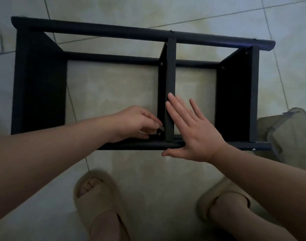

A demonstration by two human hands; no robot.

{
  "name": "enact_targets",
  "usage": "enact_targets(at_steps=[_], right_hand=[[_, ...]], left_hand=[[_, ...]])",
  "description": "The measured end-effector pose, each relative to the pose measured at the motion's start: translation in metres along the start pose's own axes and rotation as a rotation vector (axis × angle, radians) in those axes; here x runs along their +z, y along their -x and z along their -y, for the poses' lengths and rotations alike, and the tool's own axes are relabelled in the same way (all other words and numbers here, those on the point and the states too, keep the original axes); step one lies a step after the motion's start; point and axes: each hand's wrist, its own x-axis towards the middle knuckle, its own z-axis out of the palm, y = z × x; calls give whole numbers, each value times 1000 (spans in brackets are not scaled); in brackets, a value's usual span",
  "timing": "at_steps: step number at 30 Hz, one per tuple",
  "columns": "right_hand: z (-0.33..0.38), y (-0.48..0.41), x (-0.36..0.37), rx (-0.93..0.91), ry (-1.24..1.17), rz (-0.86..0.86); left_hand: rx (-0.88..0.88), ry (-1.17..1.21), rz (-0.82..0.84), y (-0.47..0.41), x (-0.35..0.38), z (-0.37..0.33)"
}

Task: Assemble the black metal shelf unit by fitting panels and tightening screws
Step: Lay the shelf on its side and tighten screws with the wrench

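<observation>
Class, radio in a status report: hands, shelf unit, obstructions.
Left hand pinches screw, middle panel near corner. Right hand flat, bracing panel. Container beside shelf unit, not obstructing.

Shelf unit [169,80] matt black metal, floor [148,180] smooth glossy tile, slippers [94,199] matt foam-like, container [288,129] probably translucent plastic.

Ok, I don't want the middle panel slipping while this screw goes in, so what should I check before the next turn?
1. Right hand flat on the middle panel, bracing it: ok.
2. Left hand pinches at the screw by the near rail: ok.
3. Screw straight in its hole: cannot tell, too dark.
4. Panel's far end fastened at the far rail, where a screw head shows: ok.
5. Slippers stand apart from the near rail: ok.
</observation>
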Motion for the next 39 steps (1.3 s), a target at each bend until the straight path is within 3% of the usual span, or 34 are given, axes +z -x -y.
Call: enact_targets(at_steps=[6,13,23,39], right_hand=[[1,0,-2,9,-5,-30],[2,0,-2,11,-18,-31],[1,0,1,9,-31,-46],[1,0,0,11,-32,-46]], left_hand=[[-59,176,-8,-11,3,-3],[2,171,-186,-16,2,-7],[-67,169,-71,-14,1,-7],[-88,133,-59,-10,7,-12]])
